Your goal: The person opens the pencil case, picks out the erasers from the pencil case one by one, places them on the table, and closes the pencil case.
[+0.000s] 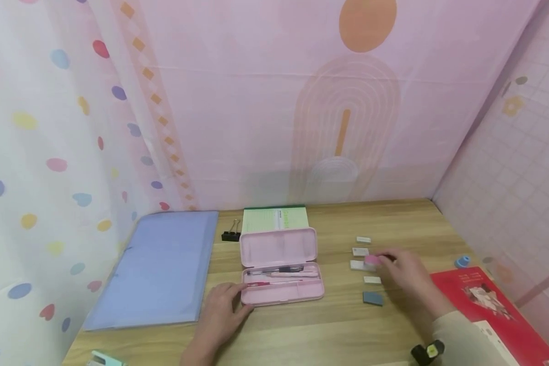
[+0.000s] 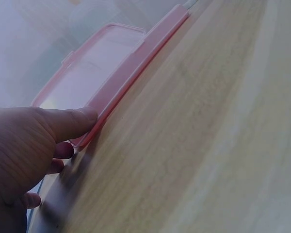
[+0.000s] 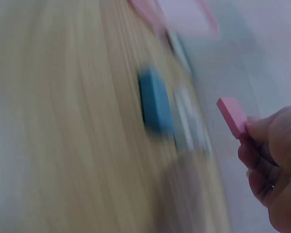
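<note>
My right hand (image 1: 404, 272) pinches a pink eraser (image 3: 233, 116) between thumb and fingers, raised over a row of erasers. Below it in the head view lie several white erasers, one of them a white eraser (image 1: 372, 280) beside a blue-grey eraser (image 1: 372, 298). A pink pencil case (image 1: 279, 296) stands with its lid up, and a red pen (image 1: 270, 283) and a black pen (image 1: 291, 268) lie inside. At its front left corner my left hand (image 1: 221, 310) holds the case, the thumb (image 2: 75, 121) along the front wall and the fingers round the left side.
A blue folder (image 1: 160, 269) lies at the left. Behind the case are a green notebook (image 1: 261, 218) and a black binder clip (image 1: 231, 236). At the right are a red book (image 1: 476, 295) and a small blue object (image 1: 462, 262). A mint-coloured stapler-like object (image 1: 102, 358) is at the front left.
</note>
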{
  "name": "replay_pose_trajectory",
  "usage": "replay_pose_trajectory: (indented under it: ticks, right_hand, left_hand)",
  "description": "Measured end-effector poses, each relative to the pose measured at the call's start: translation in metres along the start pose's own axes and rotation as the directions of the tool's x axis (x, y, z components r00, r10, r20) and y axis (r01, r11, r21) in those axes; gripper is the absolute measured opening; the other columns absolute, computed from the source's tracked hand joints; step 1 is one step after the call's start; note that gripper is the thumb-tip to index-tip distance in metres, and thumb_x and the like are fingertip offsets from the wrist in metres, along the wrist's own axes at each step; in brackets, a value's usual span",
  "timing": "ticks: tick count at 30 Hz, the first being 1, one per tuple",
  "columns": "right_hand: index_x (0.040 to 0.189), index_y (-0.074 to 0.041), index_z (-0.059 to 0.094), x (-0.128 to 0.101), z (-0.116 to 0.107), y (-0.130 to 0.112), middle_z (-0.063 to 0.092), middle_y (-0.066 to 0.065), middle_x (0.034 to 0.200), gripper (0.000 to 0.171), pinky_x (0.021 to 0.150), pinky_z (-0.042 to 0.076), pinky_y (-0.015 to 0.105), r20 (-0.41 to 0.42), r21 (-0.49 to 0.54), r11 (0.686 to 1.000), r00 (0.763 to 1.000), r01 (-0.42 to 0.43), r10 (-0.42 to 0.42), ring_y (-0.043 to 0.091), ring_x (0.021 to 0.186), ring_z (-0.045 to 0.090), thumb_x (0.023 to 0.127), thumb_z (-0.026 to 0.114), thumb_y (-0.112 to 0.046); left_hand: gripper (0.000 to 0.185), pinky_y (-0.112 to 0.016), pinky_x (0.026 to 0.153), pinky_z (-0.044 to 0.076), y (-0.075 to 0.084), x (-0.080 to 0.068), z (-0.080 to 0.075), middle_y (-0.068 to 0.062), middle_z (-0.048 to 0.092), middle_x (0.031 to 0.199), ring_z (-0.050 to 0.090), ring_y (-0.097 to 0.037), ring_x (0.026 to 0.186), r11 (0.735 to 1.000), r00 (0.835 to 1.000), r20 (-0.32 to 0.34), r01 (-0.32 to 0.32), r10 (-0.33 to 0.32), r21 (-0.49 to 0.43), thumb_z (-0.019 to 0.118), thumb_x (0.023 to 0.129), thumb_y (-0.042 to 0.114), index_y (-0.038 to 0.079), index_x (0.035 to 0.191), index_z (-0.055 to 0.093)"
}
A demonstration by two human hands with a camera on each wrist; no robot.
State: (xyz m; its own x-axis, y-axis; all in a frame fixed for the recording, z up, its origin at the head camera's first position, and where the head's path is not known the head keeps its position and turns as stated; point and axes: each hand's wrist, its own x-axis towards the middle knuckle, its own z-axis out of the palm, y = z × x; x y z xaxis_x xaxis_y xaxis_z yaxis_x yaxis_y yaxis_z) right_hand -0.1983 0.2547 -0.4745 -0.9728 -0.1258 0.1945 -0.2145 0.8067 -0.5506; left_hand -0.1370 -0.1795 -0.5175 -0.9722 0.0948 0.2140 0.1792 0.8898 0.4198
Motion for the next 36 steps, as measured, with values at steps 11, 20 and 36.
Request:
replay_pose_trajectory:
  ticks: [11, 20, 36]
  right_hand:
    - [0.108, -0.002, 0.069, 0.008, -0.014, 0.051, 0.066, 0.021, 0.110, 0.019, 0.090, 0.045, 0.058, 0.064, -0.064, 0.994, 0.994, -0.086, 0.090, 0.042, 0.108, 0.058, 0.096, 0.058, -0.012]
    - [0.111, -0.003, 0.070, 0.011, -0.005, 0.054, 0.067, 0.018, 0.108, 0.031, 0.088, 0.047, 0.056, 0.075, -0.073, 0.993, 0.993, -0.088, 0.093, 0.039, 0.103, 0.060, 0.094, 0.063, -0.029]
    - [0.112, -0.004, 0.070, 0.010, 0.004, 0.053, 0.065, 0.011, 0.100, 0.030, 0.078, 0.050, 0.048, 0.027, -0.116, 0.993, 0.999, -0.036, 0.040, 0.027, 0.090, 0.058, 0.087, 0.072, -0.021]
  left_hand:
    - [0.049, -0.043, 0.093, 0.045, -0.002, -0.002, 0.002, -0.001, 0.064, 0.102, 0.056, -0.023, 0.101, 1.000, 1.000, -0.022, -0.022, 0.022, -0.009, 0.082, 0.074, 0.038, 0.015, 0.115, 0.069]
    - [0.049, -0.043, 0.094, 0.045, -0.001, -0.001, 0.000, -0.001, 0.064, 0.104, 0.056, -0.023, 0.102, 1.000, 1.000, -0.026, -0.017, 0.017, -0.010, 0.083, 0.074, 0.037, 0.015, 0.115, 0.069]
    - [0.049, -0.043, 0.093, 0.045, -0.002, -0.001, 0.001, -0.001, 0.065, 0.103, 0.056, -0.022, 0.102, 1.000, 0.999, -0.039, -0.031, 0.031, 0.005, 0.083, 0.074, 0.038, 0.014, 0.114, 0.069]
